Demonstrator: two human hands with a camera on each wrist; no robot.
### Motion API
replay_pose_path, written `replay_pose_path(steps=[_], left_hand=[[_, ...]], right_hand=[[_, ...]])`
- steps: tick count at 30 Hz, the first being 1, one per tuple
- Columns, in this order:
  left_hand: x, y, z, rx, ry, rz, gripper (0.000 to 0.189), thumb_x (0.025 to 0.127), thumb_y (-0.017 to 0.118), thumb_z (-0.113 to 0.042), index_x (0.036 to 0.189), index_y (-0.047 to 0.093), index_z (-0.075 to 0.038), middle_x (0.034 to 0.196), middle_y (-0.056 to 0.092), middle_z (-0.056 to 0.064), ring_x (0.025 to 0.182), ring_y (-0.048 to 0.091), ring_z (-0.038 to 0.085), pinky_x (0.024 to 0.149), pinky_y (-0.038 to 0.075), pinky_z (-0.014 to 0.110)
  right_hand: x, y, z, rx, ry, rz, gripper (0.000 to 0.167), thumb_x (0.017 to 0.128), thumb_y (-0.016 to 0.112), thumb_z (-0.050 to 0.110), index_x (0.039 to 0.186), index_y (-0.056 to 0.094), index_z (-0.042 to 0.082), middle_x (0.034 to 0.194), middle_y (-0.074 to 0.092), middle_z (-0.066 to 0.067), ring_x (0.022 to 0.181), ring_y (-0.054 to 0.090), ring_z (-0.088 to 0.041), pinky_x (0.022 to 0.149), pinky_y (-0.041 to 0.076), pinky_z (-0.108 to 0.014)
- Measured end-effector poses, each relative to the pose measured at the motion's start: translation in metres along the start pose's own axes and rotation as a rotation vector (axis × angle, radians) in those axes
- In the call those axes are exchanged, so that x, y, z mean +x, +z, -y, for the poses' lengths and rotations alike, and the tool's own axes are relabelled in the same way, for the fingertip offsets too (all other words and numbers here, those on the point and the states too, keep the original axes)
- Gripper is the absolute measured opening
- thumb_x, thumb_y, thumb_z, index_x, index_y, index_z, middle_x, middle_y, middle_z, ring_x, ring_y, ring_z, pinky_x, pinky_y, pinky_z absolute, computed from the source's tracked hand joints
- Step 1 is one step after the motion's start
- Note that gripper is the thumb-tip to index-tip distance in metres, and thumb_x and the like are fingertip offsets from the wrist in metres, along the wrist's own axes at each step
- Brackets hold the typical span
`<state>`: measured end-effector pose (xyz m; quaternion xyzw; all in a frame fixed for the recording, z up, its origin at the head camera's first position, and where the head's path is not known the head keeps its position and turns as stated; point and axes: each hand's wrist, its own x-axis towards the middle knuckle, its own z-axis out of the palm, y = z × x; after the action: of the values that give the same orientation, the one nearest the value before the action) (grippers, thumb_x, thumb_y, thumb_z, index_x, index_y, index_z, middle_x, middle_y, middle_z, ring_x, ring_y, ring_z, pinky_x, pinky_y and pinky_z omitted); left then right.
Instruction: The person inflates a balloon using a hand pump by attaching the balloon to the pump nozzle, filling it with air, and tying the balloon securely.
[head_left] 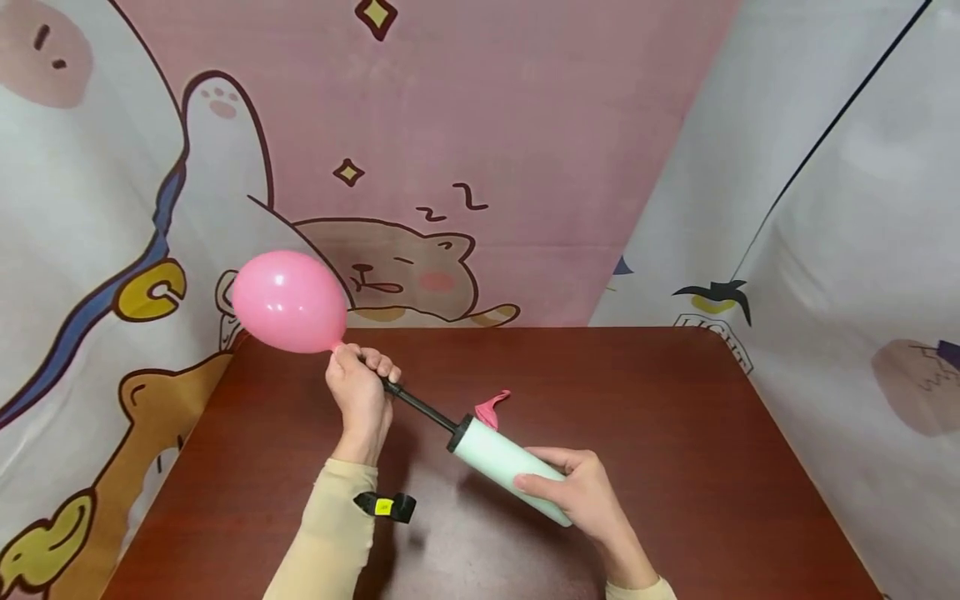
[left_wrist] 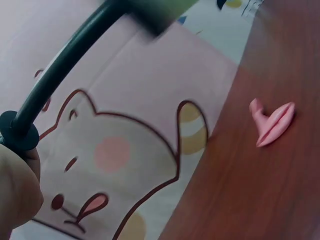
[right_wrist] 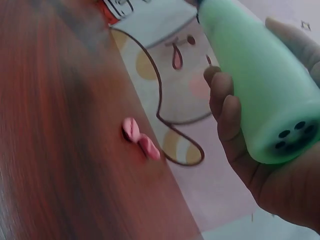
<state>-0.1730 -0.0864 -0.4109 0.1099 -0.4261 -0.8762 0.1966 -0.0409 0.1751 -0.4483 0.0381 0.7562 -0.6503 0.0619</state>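
Note:
A mint-green balloon pump (head_left: 502, 462) slants above the table, its black rod (head_left: 423, 406) drawn out of the barrel. My right hand (head_left: 581, 492) grips the barrel near its lower end, thumb on top; the right wrist view shows fingers (right_wrist: 230, 112) curled round it and holes in the end cap. With my left hand (head_left: 363, 392) I hold the far end of the rod, beside a black flange (left_wrist: 19, 131), and pinch the neck of an inflated pink balloon (head_left: 288, 302). The nozzle is hidden by the fingers and the balloon's neck.
A limp pink balloon (head_left: 491, 410) lies on the brown table (head_left: 637, 400), just beyond the pump. Behind the table hangs a cloth backdrop (head_left: 525, 167) with cartoon animals. A black strap with a yellow label (head_left: 384, 506) is at the left wrist.

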Motion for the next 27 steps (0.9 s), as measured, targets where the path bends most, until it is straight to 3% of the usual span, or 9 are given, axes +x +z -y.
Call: replay_pose_path(steps=[4,8,15,19,27], left_hand=[[0.007,-0.005,-0.007,-0.016,0.017,-0.042,0.035,0.114,0.026,-0.023,0.082,0.038,-0.015,0.060,0.041,-0.002,0.047,0.041,0.009,0.041,0.038,0.021],[-0.002,-0.005,0.000,-0.011,0.003,-0.066,0.036,0.114,0.026,-0.029,0.084,0.039,-0.015,0.061,0.042,-0.001,0.048,0.041,0.009,0.042,0.039,0.021],[-0.031,0.005,0.030,0.014,-0.070,-0.012,0.033,0.114,0.026,-0.030,0.089,0.038,-0.014,0.064,0.042,-0.001,0.049,0.041,0.010,0.043,0.038,0.021],[-0.040,0.007,0.039,0.043,-0.092,0.013,0.030,0.114,0.026,-0.025,0.090,0.038,-0.013,0.064,0.042,0.000,0.049,0.042,0.010,0.044,0.040,0.021],[-0.031,0.005,0.024,0.046,-0.055,0.073,0.031,0.114,0.028,-0.027,0.090,0.039,-0.012,0.065,0.043,0.000,0.050,0.043,0.011,0.044,0.041,0.022]], right_hand=[[-0.005,-0.016,-0.003,-0.021,0.027,-0.006,0.035,0.075,0.090,0.014,0.108,0.081,0.007,0.095,0.078,-0.008,0.075,0.069,-0.019,0.065,0.057,-0.030],[-0.005,-0.018,-0.002,-0.036,0.023,-0.028,0.035,0.074,0.091,0.014,0.106,0.081,0.007,0.094,0.078,-0.007,0.075,0.069,-0.018,0.065,0.057,-0.030],[0.005,0.014,0.003,0.020,-0.014,-0.038,0.032,0.074,0.091,0.011,0.103,0.080,0.002,0.090,0.078,-0.011,0.072,0.068,-0.016,0.066,0.056,-0.028],[0.007,0.029,0.005,0.046,-0.004,-0.056,0.033,0.074,0.091,0.011,0.103,0.080,0.000,0.088,0.077,-0.012,0.068,0.068,-0.016,0.064,0.056,-0.027],[0.002,0.026,0.002,0.059,-0.014,-0.053,0.032,0.075,0.090,0.012,0.105,0.081,0.006,0.094,0.078,-0.010,0.073,0.069,-0.016,0.066,0.057,-0.027]])
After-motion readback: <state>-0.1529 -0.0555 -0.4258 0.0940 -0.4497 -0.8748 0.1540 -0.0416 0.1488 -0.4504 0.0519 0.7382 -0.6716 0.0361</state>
